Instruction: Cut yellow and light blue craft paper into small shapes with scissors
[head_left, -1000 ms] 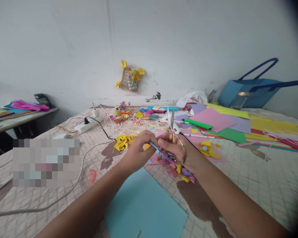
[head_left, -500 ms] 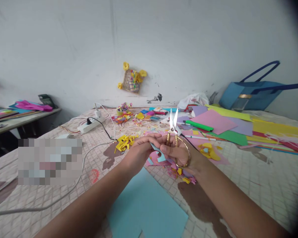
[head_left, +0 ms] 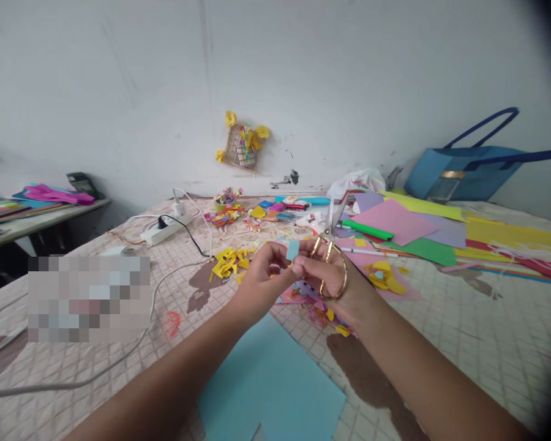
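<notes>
A small piece of light blue paper (head_left: pixel 292 250) is pinched between my two hands. My left hand (head_left: pixel 267 275) has its fingers curled, with the thumb and fingertips at the lower left of the piece. My right hand (head_left: pixel 331 274) carries gold-handled scissors (head_left: pixel 329 231) hooked on its fingers, blades pointing up and slightly parted, while its thumb and fingertips touch the piece. Below my wrists, a larger light blue paper sheet (head_left: pixel 270 380) lies on the table. Under my hands is a pile of small coloured scraps (head_left: pixel 324 313), partly hidden.
Yellow paper scraps (head_left: pixel 229 263) lie left of my hands, near a power strip (head_left: pixel 165 229) with cables. To the right are stacked coloured sheets (head_left: pixel 395 220), a green marker-like tool (head_left: pixel 367 229) and a blue bag (head_left: pixel 468 174). A basket decoration (head_left: pixel 243 146) hangs on the wall.
My hands have turned the small blue paper upright, and a curved blue cutout seen under them earlier is out of sight. The scissors have tilted to the right.
</notes>
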The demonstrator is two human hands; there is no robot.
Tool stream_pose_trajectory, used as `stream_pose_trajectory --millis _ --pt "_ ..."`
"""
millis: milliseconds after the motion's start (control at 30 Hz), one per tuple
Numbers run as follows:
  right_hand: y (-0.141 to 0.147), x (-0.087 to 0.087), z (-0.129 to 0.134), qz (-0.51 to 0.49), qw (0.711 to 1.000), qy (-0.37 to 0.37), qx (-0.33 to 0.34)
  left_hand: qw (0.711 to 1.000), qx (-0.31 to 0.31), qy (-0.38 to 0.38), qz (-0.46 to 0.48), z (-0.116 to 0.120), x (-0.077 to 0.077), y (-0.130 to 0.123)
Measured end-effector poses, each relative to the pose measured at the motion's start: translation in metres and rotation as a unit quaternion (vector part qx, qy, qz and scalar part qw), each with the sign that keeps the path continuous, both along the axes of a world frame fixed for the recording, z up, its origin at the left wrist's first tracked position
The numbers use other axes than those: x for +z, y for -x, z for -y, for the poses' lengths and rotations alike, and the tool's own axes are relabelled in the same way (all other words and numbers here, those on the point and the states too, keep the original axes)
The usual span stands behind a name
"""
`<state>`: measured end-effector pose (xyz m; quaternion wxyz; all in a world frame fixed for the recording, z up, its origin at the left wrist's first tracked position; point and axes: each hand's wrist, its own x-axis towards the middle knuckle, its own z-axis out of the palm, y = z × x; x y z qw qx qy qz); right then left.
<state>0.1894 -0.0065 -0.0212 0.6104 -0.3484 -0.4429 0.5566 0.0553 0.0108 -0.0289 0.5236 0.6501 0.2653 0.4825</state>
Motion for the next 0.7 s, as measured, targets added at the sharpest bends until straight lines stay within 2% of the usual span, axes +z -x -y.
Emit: stream_pose_trajectory --millis 167,333,400,467,533,600,700 --pt "0.002 0.001 0.003 -0.033 0.999 0.009 -0.022 1.0 -0.013 -0.011 0.003 0.0 -0.001 -0.002" --pt "0.002 -0.001 0.001 -0.047 0.999 0.003 0.006 1.0 0.0 0.0 0.016 -0.001 -0.003 -0.004" --pt "0.002 0.001 0.002 -0.042 0.999 -0.004 0.018 1.0 0.019 -0.012 0.006 -0.001 -0.002 -0.004" --pt "0.003 0.003 0.002 -0.046 0.999 0.004 0.016 0.995 0.072 -0.066 -0.028 -0.002 -0.001 -0.001" --pt "0.002 0.005 0.003 -0.056 0.998 0.022 0.011 0.972 0.145 -0.162 -0.087 -0.002 0.001 0.003" --pt "0.002 0.004 0.002 -0.059 0.998 0.027 0.01 0.926 0.21 -0.281 -0.143 -0.003 0.003 0.007" --pt "0.001 0.003 0.002 -0.032 0.999 0.03 0.002 0.86 0.248 -0.406 -0.185 -0.003 0.003 0.011"
